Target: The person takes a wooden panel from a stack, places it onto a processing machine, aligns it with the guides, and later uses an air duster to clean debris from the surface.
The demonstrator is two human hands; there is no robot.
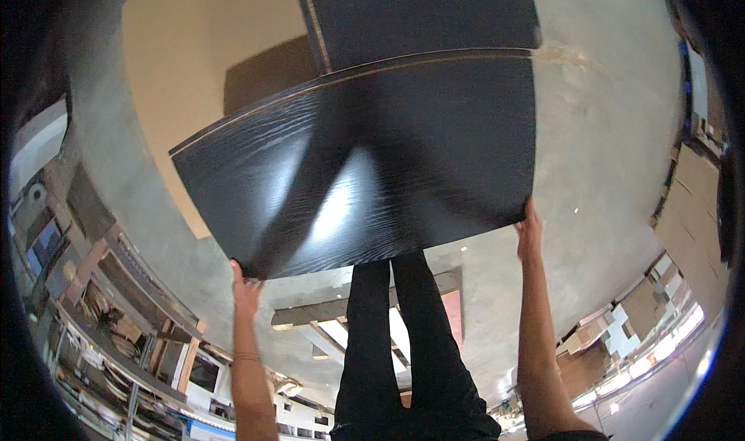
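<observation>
A wide black panel with a fine grained, glossy face [465, 127] spans the space before me, tilted, its near edge raised in my hands. My left hand [247, 290] grips its near left corner, thumb on the upper face. At the near right corner my right hand [528, 228] holds the panel in the same way. The panel's far edge lies against or over a second black panel [419, 16]; whether they touch is hard to tell. A tan board [174, 63] lies on the floor at the far left, partly shaded and partly covered.
Grey concrete floor [605, 150] surrounds the boards. Behind my legs lie a grey slab [314, 314] and light strips. Wooden racks with stacked offcuts [116, 278] line the left. Brown sheets [687, 202] and piled board pieces [634, 313] stand on the right.
</observation>
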